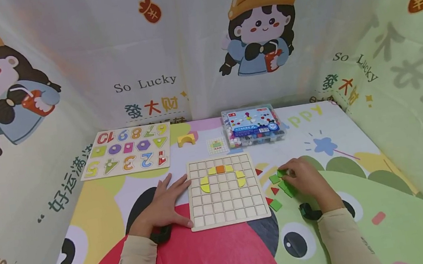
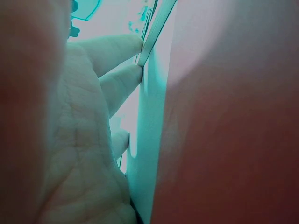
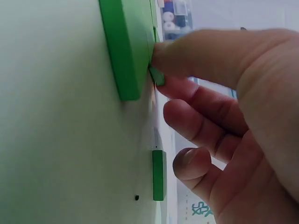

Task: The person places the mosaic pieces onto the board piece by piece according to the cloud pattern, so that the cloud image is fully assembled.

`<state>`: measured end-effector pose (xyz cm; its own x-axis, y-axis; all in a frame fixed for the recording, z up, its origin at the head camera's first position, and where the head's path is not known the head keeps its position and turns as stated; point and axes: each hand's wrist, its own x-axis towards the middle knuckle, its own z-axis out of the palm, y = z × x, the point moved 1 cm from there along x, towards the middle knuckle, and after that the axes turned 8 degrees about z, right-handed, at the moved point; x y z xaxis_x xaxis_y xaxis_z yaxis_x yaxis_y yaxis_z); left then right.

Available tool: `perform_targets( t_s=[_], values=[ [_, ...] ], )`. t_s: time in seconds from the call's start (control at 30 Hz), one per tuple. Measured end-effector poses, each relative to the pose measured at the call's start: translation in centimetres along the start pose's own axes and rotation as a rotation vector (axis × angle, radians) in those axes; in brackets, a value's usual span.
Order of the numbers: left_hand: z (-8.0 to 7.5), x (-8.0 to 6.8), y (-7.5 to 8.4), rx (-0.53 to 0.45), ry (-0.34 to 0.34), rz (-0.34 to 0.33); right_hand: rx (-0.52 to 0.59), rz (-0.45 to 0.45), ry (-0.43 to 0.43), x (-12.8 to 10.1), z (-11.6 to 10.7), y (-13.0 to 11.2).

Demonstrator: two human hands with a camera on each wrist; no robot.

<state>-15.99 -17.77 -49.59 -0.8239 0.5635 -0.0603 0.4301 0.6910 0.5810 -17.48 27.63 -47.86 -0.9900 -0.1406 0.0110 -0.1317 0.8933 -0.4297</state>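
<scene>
A wooden grid board (image 1: 225, 191) lies on the mat in front of me, with yellow pieces (image 1: 204, 184) and an orange piece (image 1: 220, 169) set near its top. My left hand (image 1: 165, 207) lies flat on the mat, fingers straight, touching the board's left edge (image 2: 152, 37). My right hand (image 1: 304, 180) is to the right of the board among loose green tiles (image 1: 274, 179). In the right wrist view its fingertips (image 3: 163, 53) pinch a small green tile (image 3: 158, 77) beside a larger green tile (image 3: 126, 46). Red triangles (image 1: 275, 190) lie next to the board.
A number and shape puzzle (image 1: 127, 151) lies at the back left. A yellow arch block (image 1: 186, 140), a small grid card (image 1: 217, 145) and a clear box of beads (image 1: 254, 125) sit behind the board. Printed fabric walls close in three sides.
</scene>
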Motion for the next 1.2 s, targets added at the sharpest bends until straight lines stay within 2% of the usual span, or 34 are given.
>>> perform_targets(
  t_s=[0.13, 0.33, 0.7, 0.83, 1.07, 1.2],
  values=[
    [0.0, 0.0, -0.1, -0.001, -0.003, -0.003, -0.03, -0.015, -0.003, -0.2, -0.2, -0.2],
    [0.0, -0.1, -0.2, 0.003, 0.001, -0.002, -0.029, -0.067, 0.045, -0.7, -0.3, -0.6],
    [0.1, 0.0, -0.4, 0.003, -0.001, -0.004, 0.042, -0.262, 0.14, -1.1, 0.1, -2.2],
    [-0.1, 0.1, -0.4, 0.004, 0.002, -0.003, 0.063, -0.308, 0.142, -0.8, 0.1, -3.6],
    [0.0, 0.3, -0.4, -0.003, 0.003, 0.009, 0.047, -0.459, 0.132, 0.4, -0.7, -7.0],
    [0.0, 0.1, -0.3, -0.005, -0.002, -0.007, -0.016, -0.47, 0.039, 1.8, -1.7, -9.8]
  ],
)
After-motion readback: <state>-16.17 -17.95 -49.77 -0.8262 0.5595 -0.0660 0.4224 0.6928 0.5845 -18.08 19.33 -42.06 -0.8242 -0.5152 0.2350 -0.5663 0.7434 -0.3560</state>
